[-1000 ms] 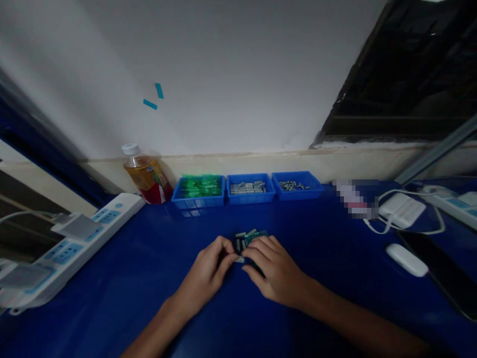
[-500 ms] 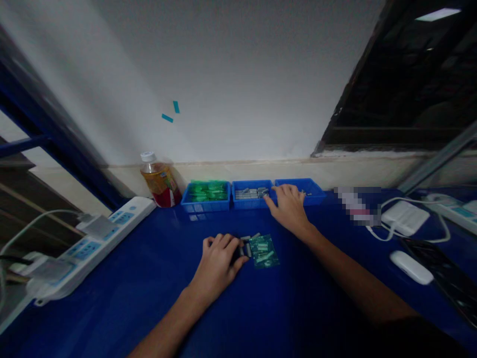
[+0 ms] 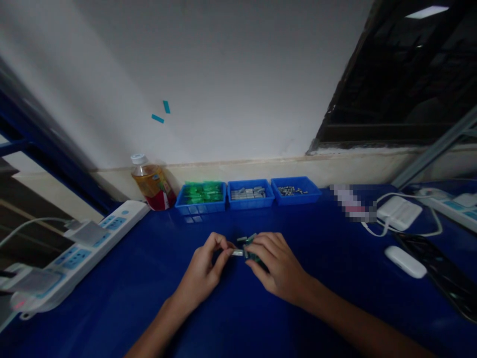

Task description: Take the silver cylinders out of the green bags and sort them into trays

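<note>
In the middle of the blue table, my left hand (image 3: 206,266) pinches a small silver metal cylinder (image 3: 237,252) between thumb and fingertips. Close on its right is my right hand (image 3: 278,263), fingers curled together, the thumb tip near the end of that cylinder. What the right fingers hold, if anything, is hidden. Under and behind the right fingers lies a small green clear bag (image 3: 250,240), mostly covered. A loose silver cylinder (image 3: 242,238) rests at the bag's far left edge.
Three blue trays line the wall: green bags in the left tray (image 3: 200,209), silver cylinders in the middle tray (image 3: 250,204), tiny metal parts in the right tray (image 3: 300,200). A drink bottle (image 3: 152,184), power strip (image 3: 80,258), white case (image 3: 405,262) and phone (image 3: 441,278) flank them.
My right hand has come back from the right tray to the bag, now covering most of it. My left hand has turned to a pinch, with a silver cylinder showing at its fingertips.
</note>
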### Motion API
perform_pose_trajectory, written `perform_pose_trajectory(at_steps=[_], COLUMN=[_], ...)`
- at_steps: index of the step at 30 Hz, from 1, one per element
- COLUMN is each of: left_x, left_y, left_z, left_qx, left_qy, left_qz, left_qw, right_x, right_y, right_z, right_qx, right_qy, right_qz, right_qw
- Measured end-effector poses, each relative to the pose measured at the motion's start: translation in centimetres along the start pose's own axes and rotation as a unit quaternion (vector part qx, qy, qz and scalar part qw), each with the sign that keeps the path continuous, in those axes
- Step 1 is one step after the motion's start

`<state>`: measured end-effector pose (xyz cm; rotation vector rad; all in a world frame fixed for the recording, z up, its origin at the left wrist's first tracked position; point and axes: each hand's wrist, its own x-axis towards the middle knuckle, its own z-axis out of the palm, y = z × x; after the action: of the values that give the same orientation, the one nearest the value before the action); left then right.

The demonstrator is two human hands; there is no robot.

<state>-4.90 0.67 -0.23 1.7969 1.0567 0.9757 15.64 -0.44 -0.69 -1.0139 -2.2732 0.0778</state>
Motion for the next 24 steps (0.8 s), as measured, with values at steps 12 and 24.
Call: perform_pose_trajectory(at_steps=[12,24], left_x=[0.2,1.4], left_y=[-0.6,-1.7], left_z=[1.2,1.9], left_qx=[0.051,0.424], left_qy=[0.003,0.031], left_qz=[0.011,0.029], left_qw=[0.999,0.905], right_x=[1.2,5.7], right_y=[0.6,6.0], right_z=[-0.1,0.4], right_qx=[-0.037,-0.205], right_qy=[-0.008,0.073], right_qz=[-0.024,0.108], right_qw=[0.999,0.97])
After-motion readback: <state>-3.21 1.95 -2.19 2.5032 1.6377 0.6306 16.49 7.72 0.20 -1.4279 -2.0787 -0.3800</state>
